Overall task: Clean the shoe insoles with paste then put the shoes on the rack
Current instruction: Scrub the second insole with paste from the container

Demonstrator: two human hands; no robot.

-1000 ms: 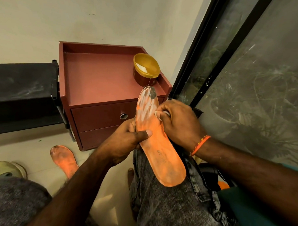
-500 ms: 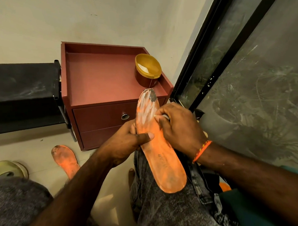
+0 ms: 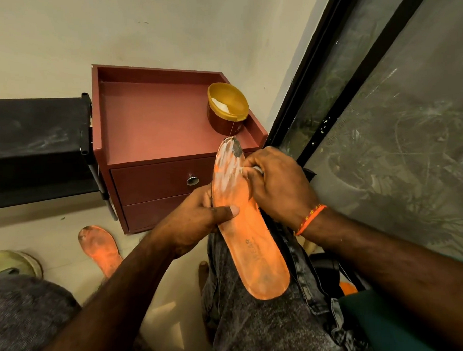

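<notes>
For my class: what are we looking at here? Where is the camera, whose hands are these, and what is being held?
No machine here: a person wears a camera on the head, looking down at their own hands. The left hand grips an orange insole resting on the knee. The right hand pinches something small and pale against its white-smeared front; I cannot tell what. An open tub stands on the red cabinet. A second insole lies on the floor.

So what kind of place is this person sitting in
Probably a home entryway or a corner by a glass door: a dark red wooden bedside cabinet stands against a plain wall beside a black-framed glass pane, and a black shoe rack sits to its left.
</notes>
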